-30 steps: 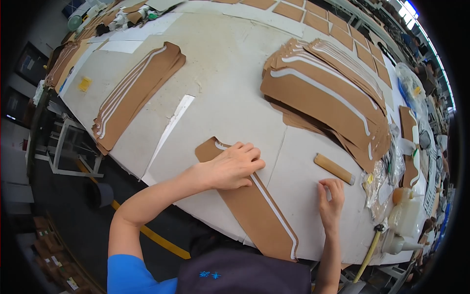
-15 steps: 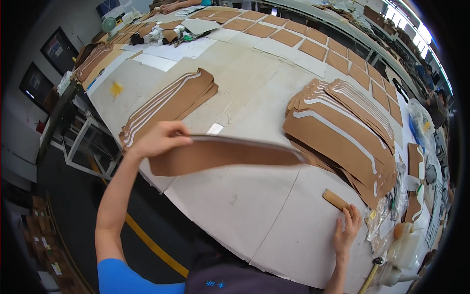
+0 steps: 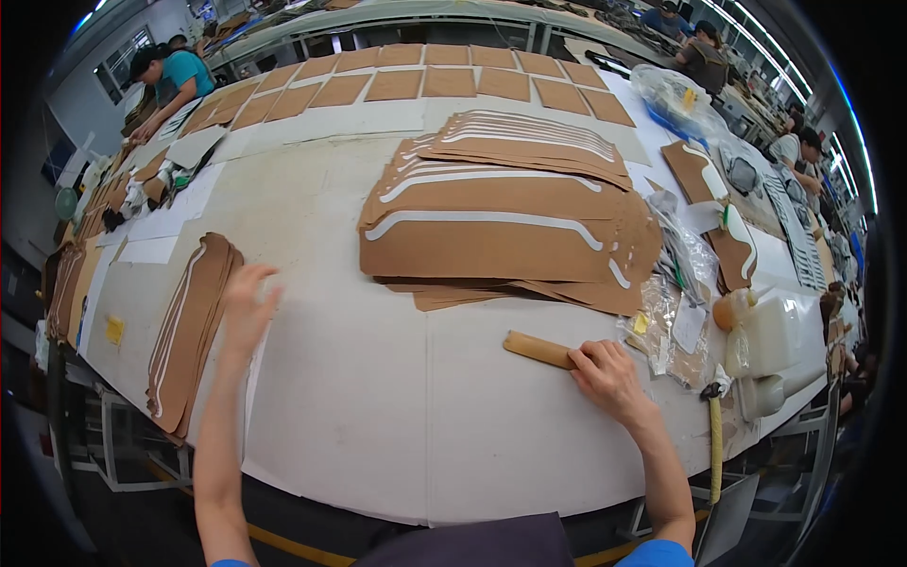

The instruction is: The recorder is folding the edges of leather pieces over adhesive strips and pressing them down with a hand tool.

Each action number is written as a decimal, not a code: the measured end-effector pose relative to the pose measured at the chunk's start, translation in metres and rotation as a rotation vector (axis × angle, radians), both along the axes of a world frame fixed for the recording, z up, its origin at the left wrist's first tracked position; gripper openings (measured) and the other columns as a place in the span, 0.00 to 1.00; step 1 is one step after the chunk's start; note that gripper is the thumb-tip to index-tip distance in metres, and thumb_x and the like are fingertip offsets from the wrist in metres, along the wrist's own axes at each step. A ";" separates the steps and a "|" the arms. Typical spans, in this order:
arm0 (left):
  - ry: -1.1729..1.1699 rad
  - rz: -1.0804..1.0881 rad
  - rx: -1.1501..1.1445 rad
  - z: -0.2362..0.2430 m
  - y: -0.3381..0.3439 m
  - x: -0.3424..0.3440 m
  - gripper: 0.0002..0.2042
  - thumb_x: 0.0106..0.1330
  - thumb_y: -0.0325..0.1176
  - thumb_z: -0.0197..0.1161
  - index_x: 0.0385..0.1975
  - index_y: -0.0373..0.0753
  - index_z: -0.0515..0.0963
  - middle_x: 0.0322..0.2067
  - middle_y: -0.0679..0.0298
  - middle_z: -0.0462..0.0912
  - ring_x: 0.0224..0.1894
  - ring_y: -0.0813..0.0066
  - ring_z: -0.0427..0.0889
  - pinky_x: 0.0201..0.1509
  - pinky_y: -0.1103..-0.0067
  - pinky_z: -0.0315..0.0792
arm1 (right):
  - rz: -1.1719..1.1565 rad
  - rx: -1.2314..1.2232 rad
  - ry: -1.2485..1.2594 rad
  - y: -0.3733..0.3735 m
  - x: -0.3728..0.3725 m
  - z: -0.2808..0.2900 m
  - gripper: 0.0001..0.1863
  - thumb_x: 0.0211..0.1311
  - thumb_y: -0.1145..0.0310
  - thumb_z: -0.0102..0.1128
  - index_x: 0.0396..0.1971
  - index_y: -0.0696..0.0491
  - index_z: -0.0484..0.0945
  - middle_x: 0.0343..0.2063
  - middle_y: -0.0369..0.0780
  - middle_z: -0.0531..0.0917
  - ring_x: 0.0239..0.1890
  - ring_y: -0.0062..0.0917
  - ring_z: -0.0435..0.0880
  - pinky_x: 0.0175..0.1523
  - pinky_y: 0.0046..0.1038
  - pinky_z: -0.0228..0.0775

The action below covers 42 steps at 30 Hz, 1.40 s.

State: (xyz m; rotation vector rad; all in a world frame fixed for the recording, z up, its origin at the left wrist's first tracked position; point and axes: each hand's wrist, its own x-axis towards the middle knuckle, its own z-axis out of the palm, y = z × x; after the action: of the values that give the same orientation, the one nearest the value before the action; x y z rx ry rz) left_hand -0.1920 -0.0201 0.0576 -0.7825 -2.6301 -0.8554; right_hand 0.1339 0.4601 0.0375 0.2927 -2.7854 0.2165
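Evidently smooth and stiff, a short tan bar (image 3: 537, 349) with straight long sides lies on the near part of the table, its right end under the person's right hand (image 3: 609, 378). Those fingers are bent and gathered around that end.

Well to the left, the left hand (image 3: 249, 307) hovers just beside the narrow pile (image 3: 194, 331) of long brown panels, thumb and fingers apart, their tips blurred; whether they touch the top panel I cannot tell. These panels are matt and thin, rounded at the corners, with white strips running lengthwise along their edges.

Beyond the bar spreads a broader pile (image 3: 482, 250) of similar sheets, fanned in overlapping layers, each white band bending down at its ends. The table covering (image 3: 359, 425) is pale and smooth, crossed by a fine seam.

Farther right sit crinkled clear plastic (image 3: 694, 260), wavy-edged brown pieces (image 3: 694, 170) and a translucent whitish jug (image 3: 775, 333). Along the far side, flat brown rectangles (image 3: 394, 85) lie in two rows, and a co-worker in a teal shirt (image 3: 189, 76) leans over the far left edge.
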 end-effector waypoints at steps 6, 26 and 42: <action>0.296 -0.625 -0.067 -0.007 0.299 0.056 0.14 0.64 0.34 0.73 0.47 0.38 0.82 0.48 0.58 0.84 0.54 0.58 0.82 0.56 0.65 0.79 | -0.192 -0.018 -0.029 0.021 0.048 0.010 0.21 0.52 0.76 0.75 0.47 0.56 0.81 0.42 0.42 0.81 0.45 0.37 0.82 0.50 0.39 0.75; 0.573 -0.660 -0.391 -0.045 0.396 0.100 0.16 0.55 0.29 0.68 0.45 0.34 0.79 0.48 0.56 0.80 0.54 0.59 0.80 0.49 0.68 0.79 | -0.394 -0.937 0.000 0.094 -0.063 -0.008 0.14 0.66 0.69 0.67 0.47 0.62 0.85 0.41 0.48 0.87 0.43 0.37 0.88 0.50 0.36 0.79; 0.455 -0.419 0.352 -0.066 0.393 0.104 0.11 0.64 0.33 0.73 0.43 0.40 0.81 0.40 0.58 0.83 0.46 0.65 0.85 0.48 0.69 0.75 | -0.444 -1.454 -0.076 0.066 -0.124 0.012 0.14 0.71 0.60 0.70 0.38 0.57 0.87 0.28 0.35 0.88 0.31 0.19 0.86 0.37 0.25 0.75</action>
State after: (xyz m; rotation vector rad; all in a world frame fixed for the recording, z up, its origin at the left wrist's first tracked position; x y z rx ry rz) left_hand -0.0876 0.3734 -0.0082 -1.2705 -1.8836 -1.0551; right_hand 0.0098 0.5261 0.0492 -0.6649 -1.9454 1.9040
